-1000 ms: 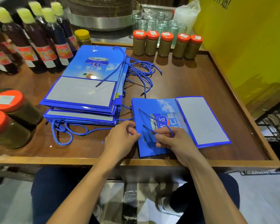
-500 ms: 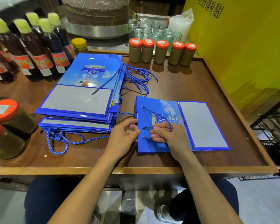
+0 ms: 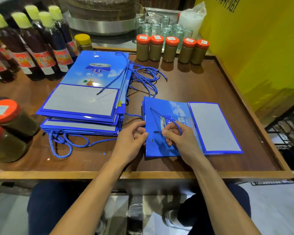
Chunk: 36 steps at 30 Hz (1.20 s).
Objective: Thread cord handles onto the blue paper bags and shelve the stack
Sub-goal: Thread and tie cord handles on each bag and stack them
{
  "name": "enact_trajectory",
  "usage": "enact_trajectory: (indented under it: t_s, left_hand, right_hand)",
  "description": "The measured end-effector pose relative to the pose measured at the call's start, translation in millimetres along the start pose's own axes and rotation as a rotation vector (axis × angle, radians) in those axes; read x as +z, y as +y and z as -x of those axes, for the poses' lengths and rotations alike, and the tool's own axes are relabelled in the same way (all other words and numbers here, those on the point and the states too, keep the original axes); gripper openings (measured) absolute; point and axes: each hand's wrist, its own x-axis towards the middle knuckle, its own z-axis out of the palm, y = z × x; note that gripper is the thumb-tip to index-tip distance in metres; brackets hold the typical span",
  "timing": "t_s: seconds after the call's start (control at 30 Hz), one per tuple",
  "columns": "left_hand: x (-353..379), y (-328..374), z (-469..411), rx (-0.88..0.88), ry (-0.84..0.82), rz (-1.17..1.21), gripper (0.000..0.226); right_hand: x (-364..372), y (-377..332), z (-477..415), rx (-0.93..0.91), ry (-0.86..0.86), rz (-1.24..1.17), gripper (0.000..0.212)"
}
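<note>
A flat blue paper bag [image 3: 209,128] lies on the wooden table [image 3: 193,85] in front of me. A blue cord [image 3: 159,114] runs from its upper eyelet across the bag. My right hand [image 3: 180,139] pinches the cord near its black tip, just above the lower eyelet [image 3: 152,140]. My left hand [image 3: 131,141] grips the bag's left edge beside that eyelet. A stack of blue bags [image 3: 85,99] with cord handles lies to the left, with one loose cord across its top.
Dark sauce bottles [image 3: 39,48] stand at the back left. Two orange-lidded jars [image 3: 5,126] sit at the left edge, and a row of orange-lidded jars [image 3: 171,50] lines the back. Loose blue cords [image 3: 146,77] lie behind the stack. A yellow wall [image 3: 261,48] borders the right.
My right hand has brought the cord's tip left and down toward the lower eyelet. My left hand stays on the bag's left edge. The view shifted slightly.
</note>
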Motion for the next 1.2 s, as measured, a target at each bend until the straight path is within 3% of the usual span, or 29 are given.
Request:
enact_trajectory:
  t_s: [0.3,0.43,0.63,0.87,1.2]
  left_hand:
    - [-3.5,1.5,3.7,0.007,-0.084,0.032,0.051]
    - [-5.3,-0.7,2.7,-0.001,-0.112,0.044,0.058]
    - [-4.3,-4.1,1.7,0.0,-0.142,0.036,0.062]
    - [-3.1,-1.3,2.5,-0.013,-0.184,0.006,0.068]
    - [-2.6,-6.1,0.9,0.002,-0.193,0.003,0.068]
  right_hand:
    - [2.9,0.5,1.6,0.016,0.022,0.015,0.038]
    - [4.8,2.3,4.0,-0.02,0.029,0.008,0.019]
    - [4.6,3.1,11.4,-0.034,0.013,0.085,0.009]
    - [7.9,5.4,14.3,-0.027,-0.002,0.249,0.012]
    - [5.3,4.6,16.0,-0.036,-0.02,0.216,0.012]
